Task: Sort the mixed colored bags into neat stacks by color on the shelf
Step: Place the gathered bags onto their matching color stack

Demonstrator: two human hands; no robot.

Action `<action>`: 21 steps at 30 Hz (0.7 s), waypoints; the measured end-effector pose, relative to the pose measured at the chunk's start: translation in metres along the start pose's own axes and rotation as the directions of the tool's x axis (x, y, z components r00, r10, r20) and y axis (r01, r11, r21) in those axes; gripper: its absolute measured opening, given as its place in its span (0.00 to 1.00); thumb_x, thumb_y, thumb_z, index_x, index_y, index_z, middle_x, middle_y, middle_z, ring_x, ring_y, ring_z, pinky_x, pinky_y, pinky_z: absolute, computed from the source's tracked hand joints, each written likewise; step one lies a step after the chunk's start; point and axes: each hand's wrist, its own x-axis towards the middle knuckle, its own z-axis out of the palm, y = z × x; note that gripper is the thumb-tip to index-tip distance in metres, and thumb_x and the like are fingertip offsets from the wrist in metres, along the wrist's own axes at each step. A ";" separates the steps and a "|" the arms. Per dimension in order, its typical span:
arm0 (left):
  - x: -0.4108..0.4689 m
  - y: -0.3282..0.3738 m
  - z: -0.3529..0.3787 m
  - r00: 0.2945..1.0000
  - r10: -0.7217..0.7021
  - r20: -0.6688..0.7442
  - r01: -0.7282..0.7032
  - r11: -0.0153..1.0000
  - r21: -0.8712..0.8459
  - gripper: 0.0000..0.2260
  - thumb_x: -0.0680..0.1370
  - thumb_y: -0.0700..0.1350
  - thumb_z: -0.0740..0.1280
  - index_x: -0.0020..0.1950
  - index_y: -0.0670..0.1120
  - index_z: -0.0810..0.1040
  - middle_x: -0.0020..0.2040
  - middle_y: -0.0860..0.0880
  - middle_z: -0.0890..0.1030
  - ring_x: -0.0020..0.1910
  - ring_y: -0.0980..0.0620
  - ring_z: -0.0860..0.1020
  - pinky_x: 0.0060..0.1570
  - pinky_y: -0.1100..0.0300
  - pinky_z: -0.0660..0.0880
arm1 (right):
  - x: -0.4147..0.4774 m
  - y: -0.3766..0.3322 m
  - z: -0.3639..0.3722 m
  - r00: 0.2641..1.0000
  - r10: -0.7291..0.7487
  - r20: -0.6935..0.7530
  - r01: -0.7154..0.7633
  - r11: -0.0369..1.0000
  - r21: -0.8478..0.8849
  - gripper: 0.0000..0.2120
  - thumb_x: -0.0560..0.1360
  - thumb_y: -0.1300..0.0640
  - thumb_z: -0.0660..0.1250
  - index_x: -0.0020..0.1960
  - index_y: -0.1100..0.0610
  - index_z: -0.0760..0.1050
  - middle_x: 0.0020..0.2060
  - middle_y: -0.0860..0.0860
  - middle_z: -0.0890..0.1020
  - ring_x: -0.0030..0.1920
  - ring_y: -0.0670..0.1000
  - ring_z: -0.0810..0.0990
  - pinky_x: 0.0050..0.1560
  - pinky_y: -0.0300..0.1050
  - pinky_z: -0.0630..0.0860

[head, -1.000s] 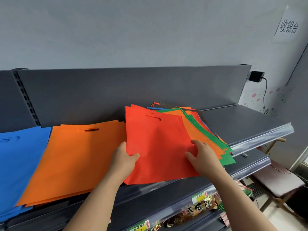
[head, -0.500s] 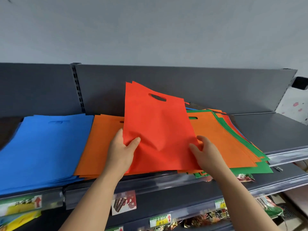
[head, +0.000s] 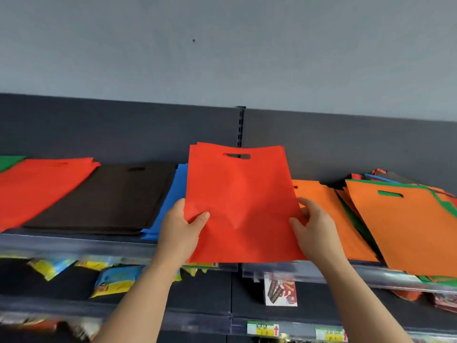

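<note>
I hold a red bag point(head: 238, 204) upright in the air in front of the shelf, handle slot at the top. My left hand point(head: 181, 229) pinches its lower left edge and my right hand point(head: 315, 229) grips its lower right edge. On the shelf point(head: 74, 243) lie stacks by colour: a red stack point(head: 39, 186) at far left, a dark brown stack point(head: 108, 196), a blue stack point(head: 170, 206) partly hidden behind the held bag, and an orange stack point(head: 331, 219). At the right sits the mixed pile point(head: 408, 224) with an orange bag on top.
A green bag corner point(head: 10, 161) shows at the far left edge. The dark back panel point(head: 123, 134) has a slotted upright point(head: 240, 127) behind the held bag. Lower shelves carry snack packets point(head: 116, 283) and price tags point(head: 263, 328).
I lifted the red bag off the mixed pile and carried it left past the orange stack. The view swung left, bringing the brown and red stacks into sight.
</note>
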 end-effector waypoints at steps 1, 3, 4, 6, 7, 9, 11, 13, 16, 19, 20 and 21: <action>0.000 -0.007 -0.020 1.000 -0.005 -0.017 0.005 1.000 0.013 0.07 0.75 0.44 0.71 0.50 0.50 0.76 0.43 0.57 0.79 0.42 0.61 0.77 0.36 0.70 0.68 | -0.005 -0.015 0.012 1.000 -0.019 0.010 0.019 1.000 0.011 0.23 0.75 0.61 0.64 0.70 0.54 0.68 0.56 0.54 0.79 0.47 0.48 0.73 0.45 0.38 0.66; 0.001 -0.020 -0.059 0.999 -0.010 -0.037 0.012 0.999 0.052 0.06 0.75 0.44 0.70 0.49 0.51 0.75 0.43 0.58 0.79 0.42 0.64 0.76 0.36 0.71 0.67 | -0.015 -0.044 0.037 0.998 -0.053 0.028 0.052 0.998 0.034 0.23 0.76 0.62 0.64 0.70 0.54 0.68 0.56 0.54 0.79 0.47 0.47 0.72 0.46 0.39 0.66; 0.001 -0.027 -0.078 0.999 -0.014 -0.040 0.017 0.997 0.075 0.06 0.75 0.44 0.70 0.49 0.52 0.74 0.43 0.58 0.78 0.41 0.64 0.75 0.35 0.72 0.66 | -0.021 -0.057 0.050 0.997 -0.064 0.037 0.062 0.997 0.052 0.23 0.76 0.62 0.63 0.70 0.54 0.67 0.56 0.54 0.79 0.47 0.47 0.71 0.46 0.38 0.65; 0.001 -0.039 -0.113 0.998 -0.038 -0.042 0.042 0.992 0.116 0.07 0.76 0.43 0.68 0.46 0.54 0.72 0.42 0.58 0.77 0.40 0.64 0.74 0.33 0.73 0.66 | -0.032 -0.083 0.076 0.995 -0.081 0.054 0.076 0.993 0.089 0.23 0.76 0.63 0.62 0.70 0.54 0.68 0.56 0.53 0.79 0.46 0.47 0.72 0.44 0.39 0.65; 0.001 -0.045 -0.131 0.998 -0.054 -0.042 0.059 0.990 0.127 0.08 0.76 0.42 0.67 0.45 0.54 0.72 0.42 0.58 0.76 0.40 0.64 0.74 0.33 0.73 0.66 | -0.038 -0.096 0.088 0.994 -0.088 0.062 0.081 0.991 0.107 0.23 0.76 0.64 0.62 0.70 0.54 0.68 0.55 0.53 0.79 0.46 0.48 0.73 0.44 0.40 0.66; 0.000 -0.057 -0.162 0.995 -0.086 -0.042 0.091 0.986 0.139 0.07 0.76 0.40 0.66 0.46 0.53 0.72 0.44 0.56 0.77 0.41 0.63 0.74 0.34 0.70 0.67 | -0.048 -0.118 0.114 0.991 -0.105 0.080 0.094 0.987 0.134 0.22 0.76 0.64 0.61 0.69 0.54 0.68 0.53 0.51 0.79 0.47 0.49 0.74 0.45 0.41 0.68; 0.001 -0.069 -0.193 0.992 -0.116 -0.052 0.123 0.980 0.158 0.06 0.76 0.41 0.65 0.49 0.51 0.73 0.45 0.55 0.77 0.42 0.62 0.74 0.35 0.67 0.68 | -0.055 -0.139 0.138 0.987 -0.118 0.105 0.102 0.984 0.145 0.22 0.76 0.64 0.61 0.69 0.54 0.68 0.51 0.50 0.79 0.48 0.49 0.74 0.45 0.41 0.67; 0.003 -0.080 -0.221 0.986 -0.149 -0.072 0.160 0.971 0.179 0.05 0.77 0.42 0.65 0.52 0.49 0.73 0.46 0.54 0.77 0.43 0.59 0.75 0.36 0.64 0.69 | -0.059 -0.160 0.161 0.980 -0.139 0.140 0.117 0.981 0.155 0.21 0.76 0.64 0.61 0.69 0.54 0.68 0.50 0.49 0.78 0.47 0.48 0.73 0.45 0.40 0.66; 0.012 -0.100 -0.260 0.973 -0.183 -0.138 0.208 0.957 0.201 0.06 0.77 0.44 0.66 0.53 0.50 0.73 0.48 0.53 0.78 0.46 0.54 0.77 0.41 0.58 0.72 | -0.062 -0.191 0.192 0.967 -0.174 0.184 0.140 0.973 0.183 0.21 0.76 0.64 0.62 0.68 0.54 0.69 0.47 0.46 0.76 0.45 0.48 0.73 0.43 0.40 0.66; 0.027 -0.122 -0.294 0.963 -0.205 -0.176 0.240 0.948 0.207 0.07 0.77 0.46 0.67 0.55 0.51 0.74 0.50 0.53 0.78 0.48 0.52 0.77 0.44 0.56 0.73 | -0.059 -0.220 0.227 0.954 -0.215 0.211 0.172 0.964 0.204 0.21 0.76 0.65 0.62 0.68 0.54 0.69 0.52 0.48 0.78 0.47 0.47 0.73 0.45 0.39 0.67; 0.032 -0.126 -0.300 0.961 -0.209 -0.179 0.246 0.945 0.216 0.08 0.77 0.46 0.67 0.55 0.51 0.74 0.50 0.52 0.78 0.49 0.52 0.77 0.46 0.56 0.74 | -0.057 -0.226 0.232 0.951 -0.230 0.206 0.187 0.960 0.209 0.21 0.76 0.65 0.62 0.67 0.54 0.70 0.52 0.48 0.78 0.47 0.47 0.73 0.45 0.39 0.67; 0.039 -0.133 -0.309 0.959 -0.211 -0.189 0.251 0.942 0.222 0.08 0.77 0.46 0.67 0.55 0.51 0.74 0.51 0.52 0.78 0.50 0.51 0.77 0.47 0.54 0.75 | -0.055 -0.234 0.244 0.948 -0.244 0.207 0.198 0.956 0.218 0.21 0.75 0.65 0.63 0.67 0.54 0.70 0.50 0.48 0.78 0.46 0.47 0.73 0.45 0.39 0.67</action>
